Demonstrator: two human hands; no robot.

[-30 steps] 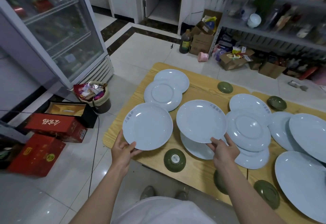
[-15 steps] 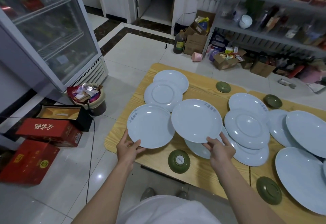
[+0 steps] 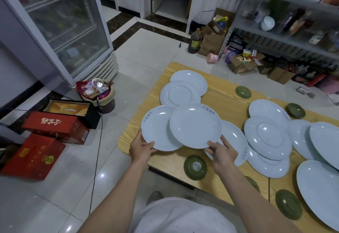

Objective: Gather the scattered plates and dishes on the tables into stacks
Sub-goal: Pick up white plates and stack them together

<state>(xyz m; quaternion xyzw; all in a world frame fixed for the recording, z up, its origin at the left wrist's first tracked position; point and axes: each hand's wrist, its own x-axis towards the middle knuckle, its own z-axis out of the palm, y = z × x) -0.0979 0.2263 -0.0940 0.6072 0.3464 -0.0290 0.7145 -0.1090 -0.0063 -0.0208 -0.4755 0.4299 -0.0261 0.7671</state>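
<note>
Holding one pale blue plate in each hand at the near left corner of the wooden surface [image 3: 225, 102]. The left hand [image 3: 140, 149] is gripping the near rim of the left plate [image 3: 157, 128], thumb on top, fingers [image 3: 149, 145] curled under. The right hand [image 3: 221, 153] is pinching the near rim of the right plate [image 3: 195, 125], fingers clenched on its edge. The right plate is riding above the left one and overlapping its right side; whether the two are touching cannot be told.

Judgement: the step in hand is nesting these two. The left plate is lying directly left of and below the right one, so the right hand is carrying the move: leftward until the rims are lining up, then down.

Still scattered: two overlapping plates [image 3: 180, 93] farther back, a loose cluster of plates [image 3: 267, 137] to the right, and small green dishes, one [image 3: 195, 167] overturned just ahead of the right wrist. Task looking barely begun.
</note>
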